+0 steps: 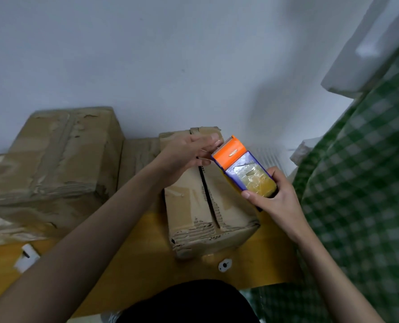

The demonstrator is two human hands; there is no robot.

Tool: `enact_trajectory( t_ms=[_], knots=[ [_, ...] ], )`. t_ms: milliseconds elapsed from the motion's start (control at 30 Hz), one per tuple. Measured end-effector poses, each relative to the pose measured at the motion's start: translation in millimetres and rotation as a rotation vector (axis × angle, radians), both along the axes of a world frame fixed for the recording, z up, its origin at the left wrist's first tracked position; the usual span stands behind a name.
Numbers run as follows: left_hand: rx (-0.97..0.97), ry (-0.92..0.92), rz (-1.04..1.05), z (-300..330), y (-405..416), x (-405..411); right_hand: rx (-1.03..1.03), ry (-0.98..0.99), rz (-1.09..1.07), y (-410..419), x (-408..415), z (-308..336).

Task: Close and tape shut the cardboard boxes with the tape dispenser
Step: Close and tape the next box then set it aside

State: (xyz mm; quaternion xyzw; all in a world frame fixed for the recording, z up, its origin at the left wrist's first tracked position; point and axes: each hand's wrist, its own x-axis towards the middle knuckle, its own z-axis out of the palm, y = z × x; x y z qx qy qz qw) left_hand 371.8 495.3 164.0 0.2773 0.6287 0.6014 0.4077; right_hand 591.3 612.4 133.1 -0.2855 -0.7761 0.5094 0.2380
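Over worn corrugated box (208,206): right hand (276,199) grips orange-purple dispenser (245,169); left hand (189,152) pinches tape end.

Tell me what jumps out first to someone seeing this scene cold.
The orange and purple tape dispenser stands out, held in the right hand above the small cardboard box at centre, whose top seam is a dark open slit. The left hand reaches to the dispenser's toothed front end. A larger, worn cardboard box sits to the left against the wall, and green checked fabric fills the right side.
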Motion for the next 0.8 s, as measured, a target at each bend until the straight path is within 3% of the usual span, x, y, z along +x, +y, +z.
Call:
enact_trajectory(
  t_ms=[267,567,800],
  knots=[
    [-0.012,0.005,0.038,2.0,-5.4,0.9,-0.011,-0.027,0.070,-1.4,1.8,2.4],
    [-0.178,0.235,0.093,5.7,10.7,-28.6,-0.082,-0.116,0.219,-4.5,-7.9,17.2],
    [-0.280,0.274,-0.022,4.6,41.1,-72.7,-0.167,-0.103,0.115,-17.7,-27.5,29.9]
  ],
)
